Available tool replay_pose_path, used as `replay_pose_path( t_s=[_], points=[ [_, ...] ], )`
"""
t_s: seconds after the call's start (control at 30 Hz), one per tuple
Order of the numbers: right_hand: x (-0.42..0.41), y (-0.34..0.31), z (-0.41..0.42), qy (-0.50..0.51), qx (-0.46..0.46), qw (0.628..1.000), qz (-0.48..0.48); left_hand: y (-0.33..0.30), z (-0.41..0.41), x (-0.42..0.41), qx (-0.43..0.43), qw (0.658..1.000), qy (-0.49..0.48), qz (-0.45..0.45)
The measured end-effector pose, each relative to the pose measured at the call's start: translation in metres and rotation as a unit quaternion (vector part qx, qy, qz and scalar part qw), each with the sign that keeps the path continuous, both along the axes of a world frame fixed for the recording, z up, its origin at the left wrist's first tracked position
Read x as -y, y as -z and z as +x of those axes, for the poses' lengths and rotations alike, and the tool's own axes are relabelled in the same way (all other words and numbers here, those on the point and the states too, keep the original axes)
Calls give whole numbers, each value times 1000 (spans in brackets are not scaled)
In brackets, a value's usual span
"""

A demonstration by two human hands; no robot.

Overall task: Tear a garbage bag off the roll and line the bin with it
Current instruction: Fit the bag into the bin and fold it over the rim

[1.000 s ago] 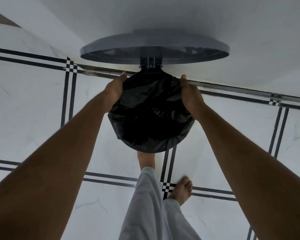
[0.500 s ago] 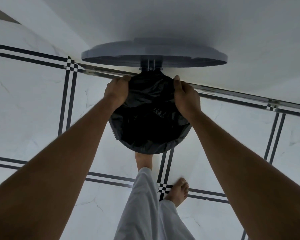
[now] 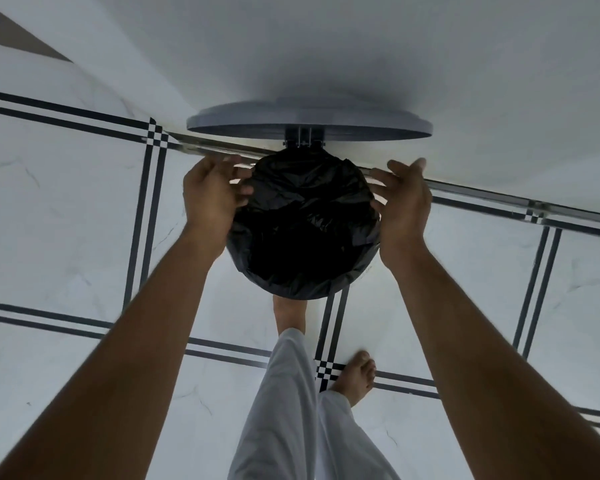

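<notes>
While the black garbage bag [image 3: 305, 223] sits stretched over the rim of the bin [image 3: 359, 275] by the wall, lid [image 3: 309, 124] raised behind it, your left hand [image 3: 210, 194] touches its left edge with fingers loosely spread, and your right hand [image 3: 402, 199] hovers beside it, fingers apart, holding nothing.

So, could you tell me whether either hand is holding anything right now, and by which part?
Nothing is held. The left hand and right hand are open beside the black plastic garbage bag; whether the fingertips touch its folded-over edge cannot be told.
</notes>
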State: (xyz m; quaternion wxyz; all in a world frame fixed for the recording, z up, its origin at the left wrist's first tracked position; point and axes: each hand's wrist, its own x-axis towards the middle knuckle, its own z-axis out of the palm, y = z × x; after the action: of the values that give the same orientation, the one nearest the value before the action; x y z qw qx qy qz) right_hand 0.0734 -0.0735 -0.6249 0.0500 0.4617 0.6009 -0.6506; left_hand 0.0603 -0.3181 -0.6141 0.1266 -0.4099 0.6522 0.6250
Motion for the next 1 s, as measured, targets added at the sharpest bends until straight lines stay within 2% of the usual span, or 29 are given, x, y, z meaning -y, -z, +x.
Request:
replay_pose_path(
  t_s=[0.07, 0.1, 0.17, 0.23, 0.3, 0.4, 0.6, 0.77, 0.87, 1.0],
  points=[
    [-3, -22, 2, 43, 1, 998, -48, -23, 10, 5, 28, 997, -49, 52],
    [-3, -34, 2, 46, -9, 998, -42, -37, 12, 5, 31, 994, -75, 77],
    [0, -60, -2, 18, -59, 998, 11, -61, 7, 6, 15, 994, -94, 55],
    [7, -81, -5, -28, -112, 991, 73, -82, -1, 3, -16, 998, -65, -5],
    [12, -92, -1, -87, -147, 974, 150, -100, -7, -6, -47, 998, -11, -27],
    [15, -93, 18, -190, -133, 954, 192, -109, 5, -13, -38, 993, 92, -68],
    [18, -61, 88, -279, -72, 939, 187, -79, 73, -13, 9, 981, 170, -97],
    [9, -10, 137, -337, -52, 918, 203, -19, 121, -8, -9, 957, 262, -125],
    [13, 18, 159, -373, -43, 905, 201, 10, 132, -12, -6, 957, 270, -105],
    [23, 44, 179, -422, -43, 871, 246, 50, 140, -12, -38, 943, 296, -148]
  ],
)
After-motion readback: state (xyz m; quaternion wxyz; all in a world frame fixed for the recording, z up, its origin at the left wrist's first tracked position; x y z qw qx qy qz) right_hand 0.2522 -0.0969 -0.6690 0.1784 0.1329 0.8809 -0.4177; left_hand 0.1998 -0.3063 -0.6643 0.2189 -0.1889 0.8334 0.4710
